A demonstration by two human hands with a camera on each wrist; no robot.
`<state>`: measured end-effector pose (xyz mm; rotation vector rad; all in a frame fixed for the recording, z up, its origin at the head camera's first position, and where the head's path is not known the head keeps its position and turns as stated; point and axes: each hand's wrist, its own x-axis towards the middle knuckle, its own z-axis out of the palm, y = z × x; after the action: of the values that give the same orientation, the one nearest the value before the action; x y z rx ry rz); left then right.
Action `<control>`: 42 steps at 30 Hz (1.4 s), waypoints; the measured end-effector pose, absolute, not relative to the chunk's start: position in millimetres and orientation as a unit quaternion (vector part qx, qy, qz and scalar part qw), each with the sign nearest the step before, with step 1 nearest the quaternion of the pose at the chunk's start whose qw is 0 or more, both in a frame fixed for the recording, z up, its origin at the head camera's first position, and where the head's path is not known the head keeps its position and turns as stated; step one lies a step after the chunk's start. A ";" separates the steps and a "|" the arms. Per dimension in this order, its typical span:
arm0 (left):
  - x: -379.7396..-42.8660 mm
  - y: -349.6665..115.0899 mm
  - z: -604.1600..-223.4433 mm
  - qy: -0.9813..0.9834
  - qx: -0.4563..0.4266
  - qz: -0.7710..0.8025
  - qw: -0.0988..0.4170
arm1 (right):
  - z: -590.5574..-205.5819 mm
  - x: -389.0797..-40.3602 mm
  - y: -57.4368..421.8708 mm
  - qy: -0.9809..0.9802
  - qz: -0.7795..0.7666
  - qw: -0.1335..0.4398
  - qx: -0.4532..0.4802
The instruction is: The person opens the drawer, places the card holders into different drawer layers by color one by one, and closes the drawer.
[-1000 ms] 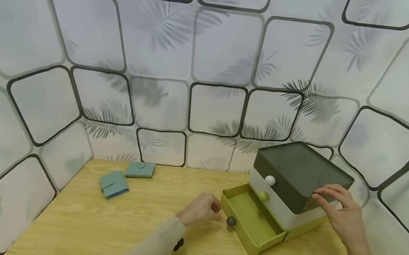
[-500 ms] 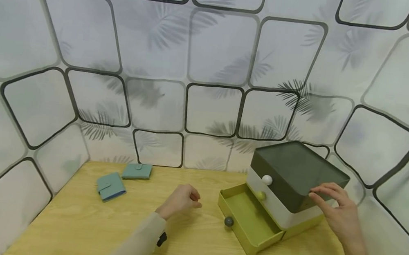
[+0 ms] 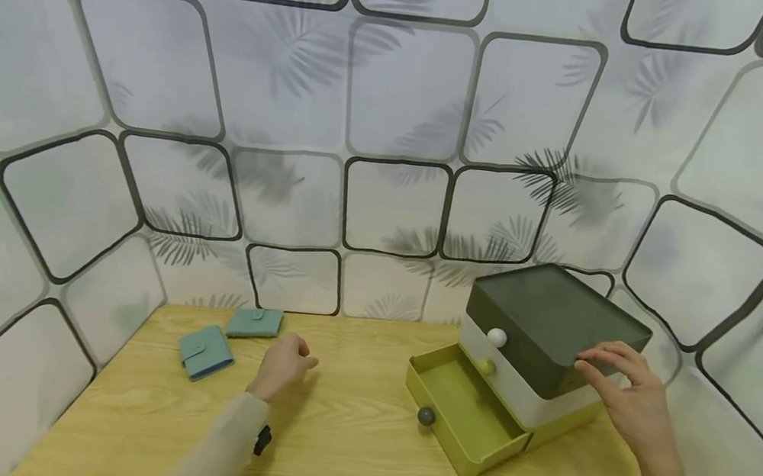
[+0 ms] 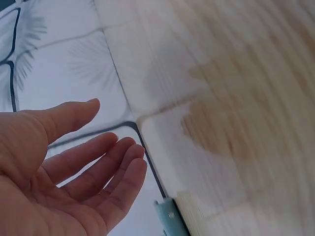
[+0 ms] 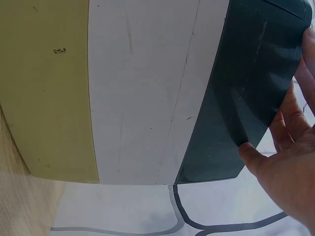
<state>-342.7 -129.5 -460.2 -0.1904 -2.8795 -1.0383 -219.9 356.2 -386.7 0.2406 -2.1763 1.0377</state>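
My left hand (image 3: 281, 368) hovers over the table, just right of two small teal wallets. Its fingers are loosely bent and hold nothing, as the left wrist view shows. The nearer wallet (image 3: 206, 352) has a strap and a blue inner edge; the farther wallet (image 3: 254, 323) lies behind it. At the right stands a desktop drawer organizer (image 3: 556, 316) with dark green, white and olive tiers. Its bottom olive drawer (image 3: 469, 403) is pulled out and holds nothing. My right hand (image 3: 637, 408) holds the organizer's top edge, thumb (image 5: 251, 155) against the dark green side, fingers at the rim.
The light wooden table (image 3: 349, 434) meets patterned wall panels (image 3: 399, 194) at the back and both sides. Round knobs mark the drawers: a white knob (image 3: 497, 337), an olive knob (image 3: 486, 367) and a dark knob (image 3: 426, 416).
My left hand has moved from beside the pulled-out drawer leftward across the table to near the wallets. The right hand stays at the organizer's edge. The drawer stays pulled out.
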 end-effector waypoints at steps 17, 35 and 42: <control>-348.4 -234.1 -447.1 -0.956 0.011 -0.272 0.112 | -381.0 -225.9 353.7 -0.844 0.401 0.343 0.093; -346.7 -266.3 -455.1 -0.967 0.088 -0.239 0.009 | -380.7 -222.1 354.1 -0.849 0.391 0.344 0.087; -344.8 -265.8 -451.3 -0.974 0.085 -0.207 -0.025 | -384.2 -217.5 357.3 -0.854 0.394 0.332 0.077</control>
<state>-344.8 -265.8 -451.3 0.2713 -3.1106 -0.6601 -217.5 357.3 -384.2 0.2003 -2.2306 1.0292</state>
